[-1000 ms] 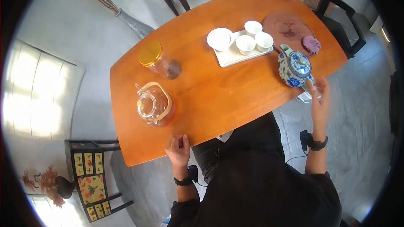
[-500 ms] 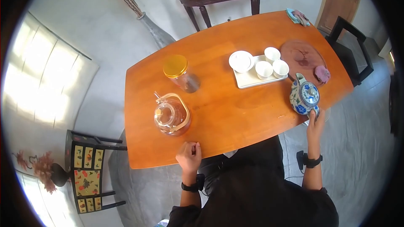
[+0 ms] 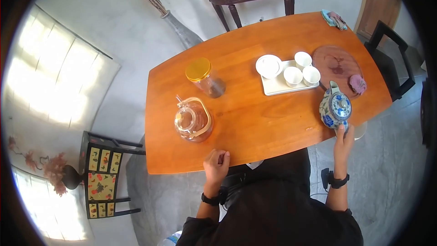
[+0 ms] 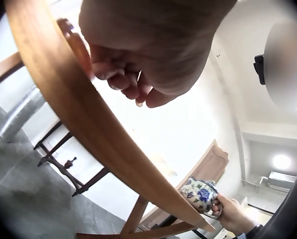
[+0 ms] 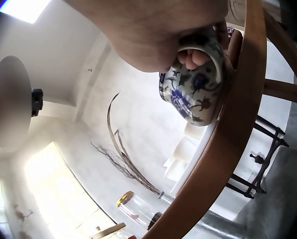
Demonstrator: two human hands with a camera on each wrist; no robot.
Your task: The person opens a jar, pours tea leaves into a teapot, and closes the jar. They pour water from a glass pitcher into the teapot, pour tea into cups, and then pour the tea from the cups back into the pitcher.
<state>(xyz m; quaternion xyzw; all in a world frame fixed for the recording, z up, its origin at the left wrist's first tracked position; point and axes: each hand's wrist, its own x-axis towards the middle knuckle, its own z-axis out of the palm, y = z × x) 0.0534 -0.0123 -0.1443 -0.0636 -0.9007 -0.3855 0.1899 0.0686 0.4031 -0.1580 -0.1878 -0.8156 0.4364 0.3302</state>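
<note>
A blue-and-white floral teapot (image 3: 328, 115) stands at the table's right front edge, its spout pointing away from the person. The right hand (image 3: 344, 146) grips its handle; in the right wrist view, fingertips (image 5: 194, 59) show through the handle loop. At the front edge on the left, the left hand (image 3: 216, 168) rests with loosely curled fingers and holds nothing. Beyond it sits a glass kettle (image 3: 193, 123) with a light-coloured arched handle. Past the teapot are a white tray (image 3: 277, 89) with several white cups (image 3: 292, 76) and a white lidded bowl (image 3: 268, 66).
A glass jar (image 3: 199, 74) with a gold lid stands behind the kettle. At the right lies a round brown board (image 3: 334, 59) with a crumpled pink cloth (image 3: 358, 84). More cloths (image 3: 334, 19) lie at the far corner. A black chair (image 3: 396, 59) stands off the right end.
The right hand's fingers have closed round the teapot handle, where they were just reaching it a second ago. The left hand stays at the table edge. The head view has shifted.
</note>
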